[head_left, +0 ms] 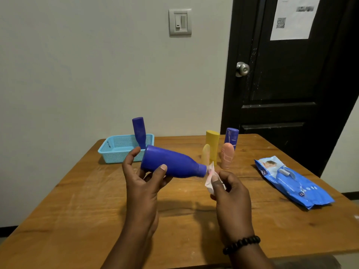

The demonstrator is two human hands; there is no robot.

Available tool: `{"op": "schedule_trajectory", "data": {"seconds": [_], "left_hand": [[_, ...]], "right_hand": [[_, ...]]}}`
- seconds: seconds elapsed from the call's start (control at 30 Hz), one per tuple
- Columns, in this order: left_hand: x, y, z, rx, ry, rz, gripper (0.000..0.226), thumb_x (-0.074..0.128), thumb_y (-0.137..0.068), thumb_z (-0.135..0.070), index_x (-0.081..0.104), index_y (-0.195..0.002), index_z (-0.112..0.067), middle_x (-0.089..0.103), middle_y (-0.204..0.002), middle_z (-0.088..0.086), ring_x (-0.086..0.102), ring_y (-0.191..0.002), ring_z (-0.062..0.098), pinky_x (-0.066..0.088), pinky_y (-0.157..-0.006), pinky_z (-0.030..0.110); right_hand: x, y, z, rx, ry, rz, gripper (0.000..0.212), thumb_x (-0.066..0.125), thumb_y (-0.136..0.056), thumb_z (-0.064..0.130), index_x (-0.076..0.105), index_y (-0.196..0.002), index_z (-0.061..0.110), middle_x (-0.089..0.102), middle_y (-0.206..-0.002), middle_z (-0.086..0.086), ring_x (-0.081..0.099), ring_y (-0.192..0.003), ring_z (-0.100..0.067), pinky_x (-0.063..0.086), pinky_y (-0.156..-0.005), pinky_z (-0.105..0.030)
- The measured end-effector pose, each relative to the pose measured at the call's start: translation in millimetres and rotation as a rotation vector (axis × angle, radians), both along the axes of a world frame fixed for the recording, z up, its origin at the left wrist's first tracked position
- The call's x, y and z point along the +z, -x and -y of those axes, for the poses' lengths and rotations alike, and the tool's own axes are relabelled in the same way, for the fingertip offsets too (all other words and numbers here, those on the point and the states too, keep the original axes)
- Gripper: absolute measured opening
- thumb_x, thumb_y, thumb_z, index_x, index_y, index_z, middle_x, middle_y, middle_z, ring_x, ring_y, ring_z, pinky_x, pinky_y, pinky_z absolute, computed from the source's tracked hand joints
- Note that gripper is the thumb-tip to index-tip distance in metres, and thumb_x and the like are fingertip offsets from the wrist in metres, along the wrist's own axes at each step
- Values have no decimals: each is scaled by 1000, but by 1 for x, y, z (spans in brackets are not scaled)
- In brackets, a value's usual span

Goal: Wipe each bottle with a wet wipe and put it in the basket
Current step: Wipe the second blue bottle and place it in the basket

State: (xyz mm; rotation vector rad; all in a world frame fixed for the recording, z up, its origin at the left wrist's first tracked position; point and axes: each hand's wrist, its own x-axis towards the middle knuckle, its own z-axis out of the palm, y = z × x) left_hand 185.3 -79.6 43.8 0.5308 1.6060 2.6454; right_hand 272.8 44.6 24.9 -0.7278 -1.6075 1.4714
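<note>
Head view — wooden table [93,200], black door [287,78], pale wall [77,65].

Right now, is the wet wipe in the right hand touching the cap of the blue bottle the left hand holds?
Touching. In the head view the wet wipe's upper corner meets the cap end of the blue bottle, with no gap visible between them.
</note>
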Motion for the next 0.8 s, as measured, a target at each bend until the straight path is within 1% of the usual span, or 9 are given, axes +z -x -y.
{"op": "schedule_trajectory", "data": {"seconds": [0.13, 0.23, 0.33, 0.4, 0.47, 0.57, 0.67, 0.73, 0.8], "left_hand": [[-10, -5, 1, -20, 77, 27, 64, 69, -85, 1, 48, -128, -41, 64, -117, -5, 72, -101, 17, 59, -86, 48], [-23, -8, 3, 39, 341, -108, 56, 77, -80, -10, 53, -111, -50, 64, -110, -9, 67, -99, 10, 57, -92, 43], [-27, -11, 3, 99, 449, -243, 56, 81, -78, -16, 52, -102, -58, 61, -110, -15, 62, -102, 1, 52, -88, 26], [-26, -12, 1, 133, 452, -323, 52, 81, -78, -15, 55, -106, -51, 61, -105, -20, 60, -103, -2, 51, -82, 16], [-25, -15, -1, 150, 448, -393, 46, 81, -78, -15, 59, -108, -43, 62, -102, -21, 61, -102, 3, 54, -78, 15], [-25, -20, -4, 203, 496, -488, 48, 83, -75, -14, 59, -108, -39, 62, -104, -19, 61, -101, 6, 55, -79, 21], [-23, -20, -6, 302, 542, -590, 51, 83, -72, -5, 59, -107, -33, 62, -103, -15, 59, -96, 4, 49, -74, 15], [-19, -19, -4, 349, 530, -641, 37, 78, -79, -7, 58, -99, -31, 60, -92, -11, 58, -83, 7, 45, -66, 13], [-15, -19, -2, 378, 510, -653, 12, 65, -90, -29, 54, -92, -33, 58, -84, -8, 57, -76, 9, 44, -61, 12]], "right_hand": [[4, 1, 5, 93, 296, -91, 15, 59, -95, 15, 66, -99, 27, 67, -101, 3, 69, -89, -16, 59, -70, -29], [13, 3, 6, 133, 379, -185, 18, 60, -93, 11, 67, -100, 27, 70, -100, 3, 73, -85, -15, 59, -72, -30], [19, 5, 6, 88, 167, -150, 17, 61, -93, 17, 67, -100, 32, 69, -100, 11, 69, -89, -7, 57, -75, -27], [19, 4, 7, 47, 26, -147, 15, 63, -92, 19, 68, -102, 30, 68, -100, 13, 65, -93, -3, 57, -78, -27], [19, 4, 12, -1, -137, -136, 16, 64, -91, 20, 68, -103, 29, 67, -100, 14, 61, -94, 2, 54, -77, -20], [19, 5, 25, -57, -406, -122, 20, 67, -89, 13, 70, -103, 25, 64, -104, 12, 57, -98, 4, 47, -78, -8], [16, 6, 41, -93, -692, -119, 25, 71, -84, 7, 70, -104, 21, 59, -104, 8, 57, -98, -3, 47, -81, -11], [16, 3, 50, -52, -836, -151, 20, 67, -85, 13, 70, -104, 20, 57, -102, 7, 54, -96, -3, 46, -80, -13], [17, 1, 57, -7, -978, -161, 23, 56, -88, 23, 68, -107, 20, 56, -101, 7, 51, -94, -2, 44, -80, -10]]}}
